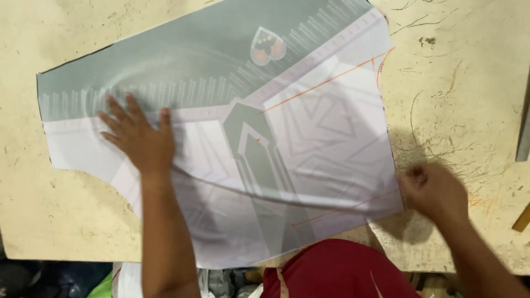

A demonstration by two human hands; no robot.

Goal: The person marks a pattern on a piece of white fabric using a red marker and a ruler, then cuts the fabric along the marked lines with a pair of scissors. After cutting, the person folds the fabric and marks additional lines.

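A large cut piece of printed fabric (309, 127), grey-green at the top and white with grey geometric shapes and thin orange lines below, lies spread on a scuffed beige table (458, 83). My left hand (135, 135) presses flat on its left part, fingers spread apart. At the cloth's right edge, my right hand (433, 190) is closed and appears to pinch the fabric's border; it is blurred. A long fold runs across the cloth between the two hands.
The table's near edge runs along the bottom, with my dark red shirt (337, 270) below it. A grey metal bar (523, 127) and a wooden stick end (521, 218) lie at the right edge. Bags and cloth scraps (72, 278) sit under the table.
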